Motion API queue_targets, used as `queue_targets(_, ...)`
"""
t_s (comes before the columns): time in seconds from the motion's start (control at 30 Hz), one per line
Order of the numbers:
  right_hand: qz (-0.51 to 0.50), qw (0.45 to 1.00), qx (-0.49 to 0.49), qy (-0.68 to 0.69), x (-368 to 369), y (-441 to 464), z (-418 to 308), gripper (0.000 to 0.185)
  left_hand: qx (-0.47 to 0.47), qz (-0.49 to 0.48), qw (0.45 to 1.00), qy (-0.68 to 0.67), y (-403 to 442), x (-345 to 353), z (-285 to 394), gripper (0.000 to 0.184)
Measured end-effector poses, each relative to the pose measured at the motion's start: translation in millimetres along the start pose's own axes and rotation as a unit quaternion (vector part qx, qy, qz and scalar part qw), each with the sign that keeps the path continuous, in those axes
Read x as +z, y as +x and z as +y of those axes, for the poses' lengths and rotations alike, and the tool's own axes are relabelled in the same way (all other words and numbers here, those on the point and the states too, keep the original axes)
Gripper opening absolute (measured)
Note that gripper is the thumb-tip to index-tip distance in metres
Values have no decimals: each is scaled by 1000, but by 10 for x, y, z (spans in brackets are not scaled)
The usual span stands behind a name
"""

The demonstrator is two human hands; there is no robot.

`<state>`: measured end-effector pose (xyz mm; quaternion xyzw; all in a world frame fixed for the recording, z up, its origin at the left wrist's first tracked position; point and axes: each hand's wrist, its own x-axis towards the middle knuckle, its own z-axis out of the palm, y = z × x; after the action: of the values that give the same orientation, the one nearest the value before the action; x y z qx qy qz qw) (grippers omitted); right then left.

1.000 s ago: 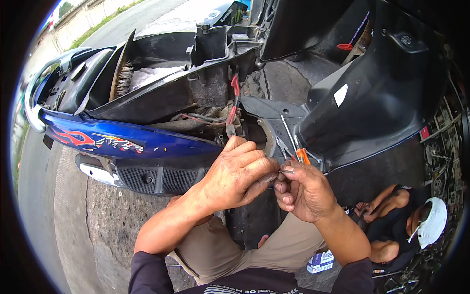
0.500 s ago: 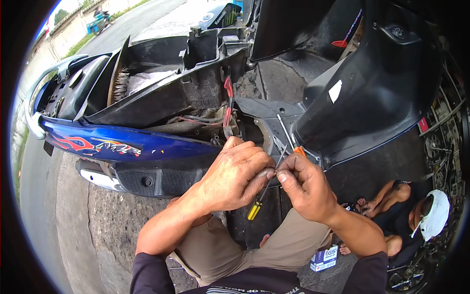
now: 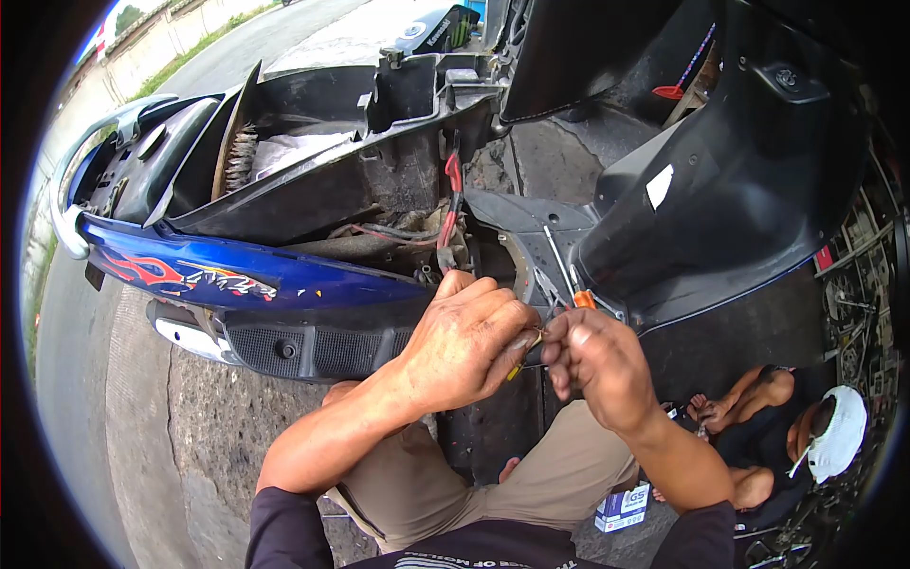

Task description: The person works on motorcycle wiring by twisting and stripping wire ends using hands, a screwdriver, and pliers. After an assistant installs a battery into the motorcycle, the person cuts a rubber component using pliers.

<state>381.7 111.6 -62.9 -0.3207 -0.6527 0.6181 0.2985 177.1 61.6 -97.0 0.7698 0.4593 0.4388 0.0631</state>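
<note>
My left hand (image 3: 469, 334) is closed in a pinch over the scooter's footboard, with a tiny brass-coloured bit at its fingertips, too small to name. My right hand (image 3: 607, 365) sits just beside it, thumb and forefinger pinched, the other fingers curled loosely. Whatever the right fingertips hold is hidden. Below the left fingers shows part of a yellow screwdriver handle (image 3: 515, 372). An orange-handled screwdriver (image 3: 583, 298) lies just beyond my right hand, its shaft pointing away, and grey pliers (image 3: 547, 283) rest beside it. Red cable (image 3: 453, 175) rises from the opened scooter body beyond my left hand.
The blue side panel (image 3: 227, 275) of the scooter stretches left, with a brush (image 3: 239, 161) in its open seat compartment. A black leg shield (image 3: 701, 209) stands at right. A person in a white cap (image 3: 840, 431) sits lower right, near a GS box (image 3: 623, 509).
My right hand has turned and its fingers have dropped lower, a little apart from the left. The yellow handle, fully seen before, is now mostly behind my left hand. The view has shifted slightly.
</note>
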Motion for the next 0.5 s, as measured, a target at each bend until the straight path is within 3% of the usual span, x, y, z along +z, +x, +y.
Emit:
queue_targets(0.03,-11,957,179,230,-10,-11,-33,20,9,-4,1000,19,-1,13,3,21)
queue_targets(0.07,-18,950,188,250,-6,4,-13,18,11,-6,1000,17,2,25,4,21)
queue_targets(0.3,-20,939,190,285,12,27,122,11,39,-5,998,52,-5,22,12,25)
queue_targets(0.5,-25,987,62,150,27,9,261,7,33,-16,999,18,8,-7,17,23)
